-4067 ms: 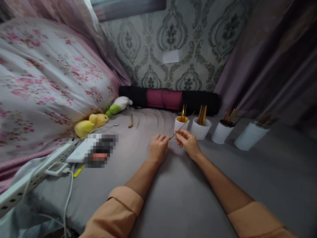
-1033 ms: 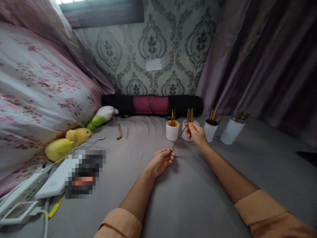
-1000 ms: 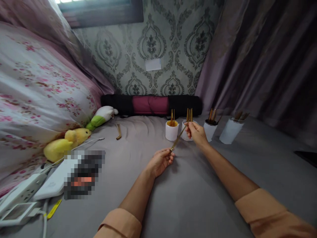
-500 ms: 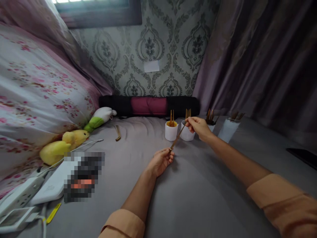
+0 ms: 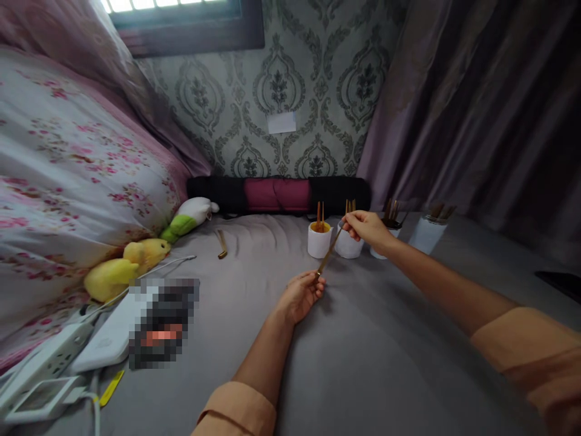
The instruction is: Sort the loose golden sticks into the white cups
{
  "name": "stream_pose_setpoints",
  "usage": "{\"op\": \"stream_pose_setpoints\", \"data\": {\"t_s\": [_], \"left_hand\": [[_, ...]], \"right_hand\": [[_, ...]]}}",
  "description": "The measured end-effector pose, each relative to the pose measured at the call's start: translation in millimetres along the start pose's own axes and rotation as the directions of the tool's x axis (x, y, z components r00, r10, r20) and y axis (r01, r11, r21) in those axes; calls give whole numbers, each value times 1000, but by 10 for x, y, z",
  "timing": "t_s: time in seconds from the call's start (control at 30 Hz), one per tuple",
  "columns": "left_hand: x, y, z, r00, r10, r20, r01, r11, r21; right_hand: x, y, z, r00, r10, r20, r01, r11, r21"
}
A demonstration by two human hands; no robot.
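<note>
A slim golden-brown stick-like piece (image 5: 331, 251) slants between my hands; whether it is one stick or several together I cannot tell. Its lower end, with a shiny spot, is gripped in the closed fingers of my left hand (image 5: 300, 297). At the upper end, the thumb and fingers of my right hand (image 5: 368, 230) pinch it. Just behind are a white cup with a yellow inside (image 5: 319, 242), holding upright thin sticks, and a second white cup (image 5: 348, 245) with similar sticks, partly behind my right hand. A similar gold piece (image 5: 222, 245) lies on the grey cloth to the left.
Right of these stand a cup with a dark inside (image 5: 380, 251), partly behind my wrist, and a taller white container (image 5: 427, 235), both with sticks. Plush toys (image 5: 111, 280), a white power bank (image 5: 106, 342) and a power strip (image 5: 48, 357) lie left. A black bolster (image 5: 218, 192) lines the wall.
The whole view has shifted slightly, so things appear a little further right. Both hands keep their hold on the golden-brown piece, with hardly any movement relative to the cups.
</note>
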State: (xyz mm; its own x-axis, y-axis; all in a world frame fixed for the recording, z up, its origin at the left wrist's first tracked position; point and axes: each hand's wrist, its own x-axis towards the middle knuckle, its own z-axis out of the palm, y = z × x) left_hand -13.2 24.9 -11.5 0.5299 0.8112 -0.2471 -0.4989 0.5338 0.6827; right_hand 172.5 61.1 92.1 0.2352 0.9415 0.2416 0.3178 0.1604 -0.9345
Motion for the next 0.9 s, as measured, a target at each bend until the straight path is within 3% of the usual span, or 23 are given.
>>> {"op": "stream_pose_setpoints", "data": {"t_s": [0.5,0.9], "left_hand": [[12,34,-5,1000,-24,-2,24,998,-51],[13,48,-31,1000,-22,-16,21,997,-74]], "right_hand": [[82,-83,73,999,-38,-21,36,995,-93],[200,-247,-118,991,-58,-117,55,998,-34]]}}
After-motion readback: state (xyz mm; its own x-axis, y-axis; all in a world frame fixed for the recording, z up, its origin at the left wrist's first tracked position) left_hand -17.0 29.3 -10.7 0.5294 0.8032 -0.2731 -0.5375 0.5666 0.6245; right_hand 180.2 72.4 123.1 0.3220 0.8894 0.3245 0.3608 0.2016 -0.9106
